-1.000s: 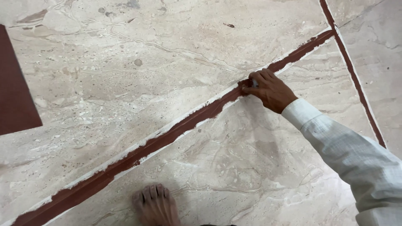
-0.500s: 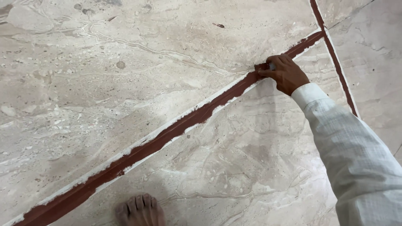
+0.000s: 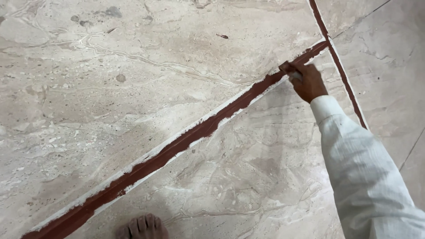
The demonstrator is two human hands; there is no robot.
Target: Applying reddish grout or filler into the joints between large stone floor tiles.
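My right hand [image 3: 308, 82], in a white long sleeve [image 3: 363, 168], is closed on a small flat scraper-like tool [image 3: 288, 69] smeared with red-brown paste. The tool's edge rests on a red-brown filled joint [image 3: 177, 146] that runs diagonally across the beige marble floor [image 3: 133, 75]. A second red-brown joint [image 3: 338, 66] crosses it just beyond the hand. My left hand is out of view.
My bare foot's toes [image 3: 141, 226] show at the bottom edge beside the joint. A small dark speck [image 3: 222, 36] lies on the slab at the top. Thin plain seams cross the tiles at the far right [image 3: 411, 150].
My right hand has slid up and to the right along the diagonal joint toward the crossing joint. The view has shifted; the dark red slab at the left is out of frame.
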